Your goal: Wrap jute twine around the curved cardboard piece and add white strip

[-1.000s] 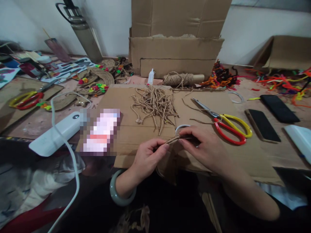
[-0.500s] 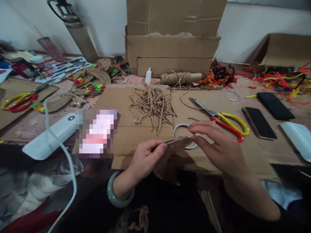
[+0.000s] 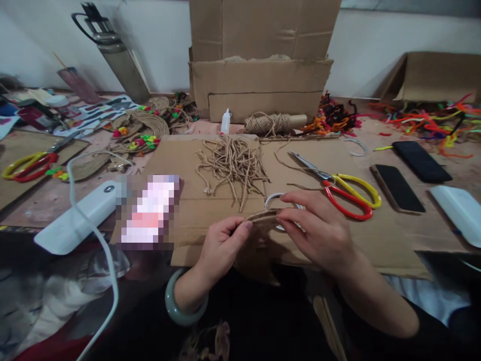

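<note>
My left hand (image 3: pixel 221 245) is closed, pinching the left end of a short bundle of jute twine (image 3: pixel 263 217) over the near edge of a cardboard sheet (image 3: pixel 188 210). My right hand (image 3: pixel 315 228) is closed too and pinches the bundle's right end, partly covering a white ring (image 3: pixel 271 198) on the cardboard. A pile of cut twine pieces (image 3: pixel 231 165) lies just beyond the hands. Red-and-yellow scissors (image 3: pixel 338 188) rest right of the ring.
A twine spool (image 3: pixel 268 123) and small glue bottle (image 3: pixel 225 122) stand before cardboard boxes (image 3: pixel 259 65). Two dark phones (image 3: pixel 398 188) and pipe cleaners (image 3: pixel 432 123) lie right. Left are a white device with cable (image 3: pixel 78 218), woven pieces (image 3: pixel 145 125), a flask (image 3: pixel 118 55) and other scissors (image 3: pixel 26 165).
My right hand opened and lifted off the twine half a second ago, then closed back onto the bundle's right end. The left hand kept its pinch throughout.
</note>
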Action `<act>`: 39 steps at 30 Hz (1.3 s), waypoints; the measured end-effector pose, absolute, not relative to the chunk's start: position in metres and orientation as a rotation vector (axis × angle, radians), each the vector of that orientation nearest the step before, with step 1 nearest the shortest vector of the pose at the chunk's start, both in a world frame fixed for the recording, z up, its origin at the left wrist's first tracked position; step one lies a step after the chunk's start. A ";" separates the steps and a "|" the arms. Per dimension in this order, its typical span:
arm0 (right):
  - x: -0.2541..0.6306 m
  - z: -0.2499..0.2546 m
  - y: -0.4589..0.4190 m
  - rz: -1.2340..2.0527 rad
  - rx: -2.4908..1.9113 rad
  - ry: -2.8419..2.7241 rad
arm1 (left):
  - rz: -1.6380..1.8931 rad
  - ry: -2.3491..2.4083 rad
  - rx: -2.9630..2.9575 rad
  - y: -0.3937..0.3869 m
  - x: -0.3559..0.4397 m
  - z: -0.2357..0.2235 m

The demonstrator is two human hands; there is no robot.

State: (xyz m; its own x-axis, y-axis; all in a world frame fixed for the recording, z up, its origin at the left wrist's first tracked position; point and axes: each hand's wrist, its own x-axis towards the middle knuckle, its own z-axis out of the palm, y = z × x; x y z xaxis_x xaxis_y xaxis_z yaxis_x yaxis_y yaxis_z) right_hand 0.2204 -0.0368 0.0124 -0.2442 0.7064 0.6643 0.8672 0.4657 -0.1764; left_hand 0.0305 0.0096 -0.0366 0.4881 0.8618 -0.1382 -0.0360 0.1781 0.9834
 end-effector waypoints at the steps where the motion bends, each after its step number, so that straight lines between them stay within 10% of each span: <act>1: 0.220 0.012 -0.037 -0.304 -1.315 -2.009 | 0.766 0.853 1.220 0.010 0.031 -0.037; 39: 0.213 0.018 -0.029 0.704 -1.524 -1.791 | 0.731 0.904 1.442 0.011 0.030 -0.028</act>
